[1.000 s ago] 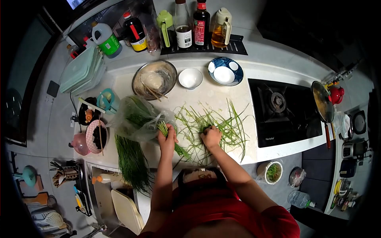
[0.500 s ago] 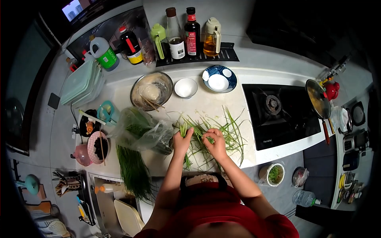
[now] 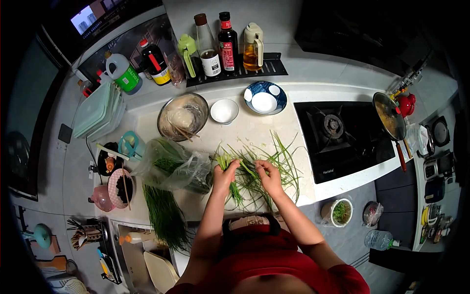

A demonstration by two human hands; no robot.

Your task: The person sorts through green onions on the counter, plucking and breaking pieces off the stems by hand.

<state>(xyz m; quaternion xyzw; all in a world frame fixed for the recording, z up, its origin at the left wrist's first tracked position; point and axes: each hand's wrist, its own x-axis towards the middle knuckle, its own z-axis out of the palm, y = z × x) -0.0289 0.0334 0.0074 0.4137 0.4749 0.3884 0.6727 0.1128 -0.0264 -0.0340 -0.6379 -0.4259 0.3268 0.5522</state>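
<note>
- my left hand (image 3: 225,177) is closed around a bunch of stalks (image 3: 223,160); the pale ends stick out past my thumb and the rest spills down toward me on the near side.
- my right hand (image 3: 269,179) is just beside it, thumb and fingers drawn together over the loose stalks (image 3: 288,161); i can't tell whether a stalk is pinched between the tips.
- those loose stalks lie on the tabletop (image 3: 223,135) under and between my hands, fanning out past my right hand.
- left of my left hand sits a clear bag (image 3: 195,164) with greens inside; from its near side a long dark bundle (image 3: 164,213) hangs over the edge toward me.
- beyond my hands, well apart from them, are a metal bowl (image 3: 198,109) with dough and chopsticks, a small white bowl (image 3: 224,110), and a blue bowl (image 3: 251,104).
- far right of my right hand is the stove (image 3: 350,157); nearer me on that side, below the tabletop, a bucket (image 3: 324,212) holds green bits.
- i judge the step in hand to be picking over stalks, with my left hand gathering and my right hand singling out.
- the next move calls for a light fingertip pinch on the right, and a left grip firm enough to keep the bunch together without bruising it.
</note>
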